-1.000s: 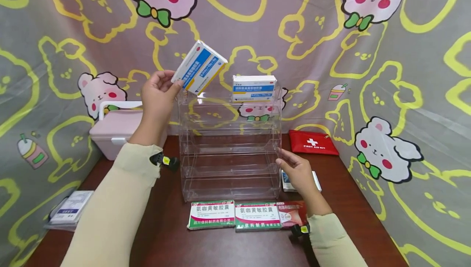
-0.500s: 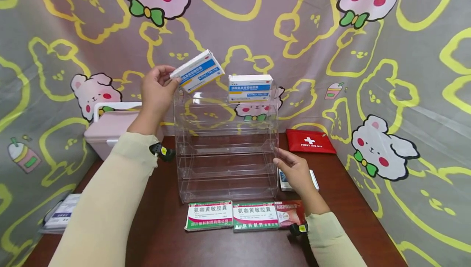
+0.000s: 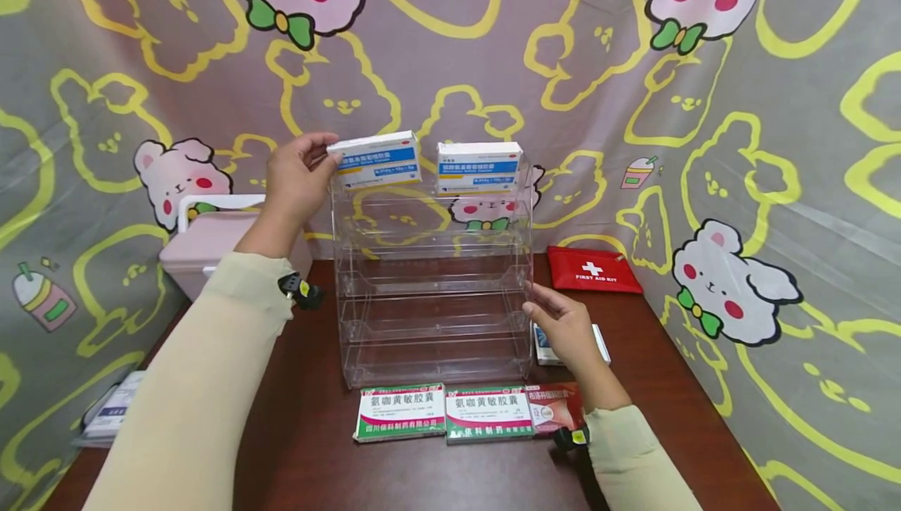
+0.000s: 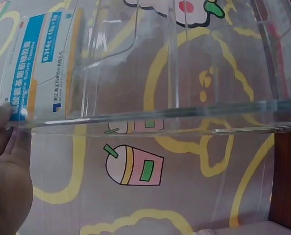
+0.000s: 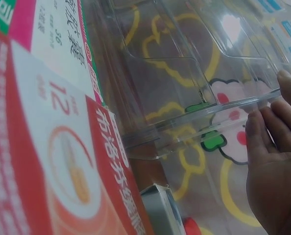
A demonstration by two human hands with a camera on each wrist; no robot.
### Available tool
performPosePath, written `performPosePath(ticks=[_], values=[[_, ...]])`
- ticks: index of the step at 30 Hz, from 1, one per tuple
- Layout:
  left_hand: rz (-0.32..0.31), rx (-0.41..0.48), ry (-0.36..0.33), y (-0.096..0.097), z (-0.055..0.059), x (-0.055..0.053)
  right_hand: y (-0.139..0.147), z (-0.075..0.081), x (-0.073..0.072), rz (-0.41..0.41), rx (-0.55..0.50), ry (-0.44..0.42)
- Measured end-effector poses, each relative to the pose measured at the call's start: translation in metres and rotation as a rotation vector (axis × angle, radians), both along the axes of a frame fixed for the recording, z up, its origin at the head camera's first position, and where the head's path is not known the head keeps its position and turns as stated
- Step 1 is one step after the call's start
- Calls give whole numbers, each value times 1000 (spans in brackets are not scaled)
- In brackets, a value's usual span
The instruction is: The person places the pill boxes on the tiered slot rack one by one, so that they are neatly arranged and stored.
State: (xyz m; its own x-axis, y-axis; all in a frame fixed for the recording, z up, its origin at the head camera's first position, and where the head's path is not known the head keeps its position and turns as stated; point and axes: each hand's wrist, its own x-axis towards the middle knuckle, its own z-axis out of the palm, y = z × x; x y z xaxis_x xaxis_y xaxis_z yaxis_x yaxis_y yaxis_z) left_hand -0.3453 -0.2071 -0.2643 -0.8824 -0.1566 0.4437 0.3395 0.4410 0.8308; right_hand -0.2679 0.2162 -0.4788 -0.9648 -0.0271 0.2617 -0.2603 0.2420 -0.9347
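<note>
My left hand [image 3: 292, 190] pinches the left end of a white, blue and yellow medicine box [image 3: 376, 160] at the top tier of a clear plastic rack [image 3: 434, 374]. That box leans slightly, its right end a little higher. A matching medicine box [image 3: 479, 169] stands to its right on the same tier. In the left wrist view, the thumb and fingers [image 4: 3, 127] are at the box's end, behind the clear side panel. Lower right, my right hand [image 3: 566, 331] holds the rack's right side edge, with thumb and fingers [image 5: 269, 128] about the panel.
Two green-and-white medicine boxes [image 3: 401, 412] and a red medicine box [image 3: 552, 409] lie before the rack. Behind my right hand lies a white box [image 3: 598, 343], with a red first aid kit [image 3: 594, 270] farther back. A pink case [image 3: 211, 249] and bagged packs [image 3: 113, 413] are at left.
The medicine box in my left hand has come down and turned from a steep tilt to nearly level on the top tier. My right hand has stayed at the rack's side.
</note>
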Motion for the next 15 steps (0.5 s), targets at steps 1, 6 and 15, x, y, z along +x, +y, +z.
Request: performPosePath(ticks=[1, 6, 15], values=[[-2, -4, -3, -1, 0, 0, 0, 0, 0, 1, -2, 2], [-15, -44, -4, -3, 0, 0, -1, -1, -1, 5, -5, 8], [-19, -167, 14, -5, -2, -2, -1, 0, 0, 1, -2, 2]])
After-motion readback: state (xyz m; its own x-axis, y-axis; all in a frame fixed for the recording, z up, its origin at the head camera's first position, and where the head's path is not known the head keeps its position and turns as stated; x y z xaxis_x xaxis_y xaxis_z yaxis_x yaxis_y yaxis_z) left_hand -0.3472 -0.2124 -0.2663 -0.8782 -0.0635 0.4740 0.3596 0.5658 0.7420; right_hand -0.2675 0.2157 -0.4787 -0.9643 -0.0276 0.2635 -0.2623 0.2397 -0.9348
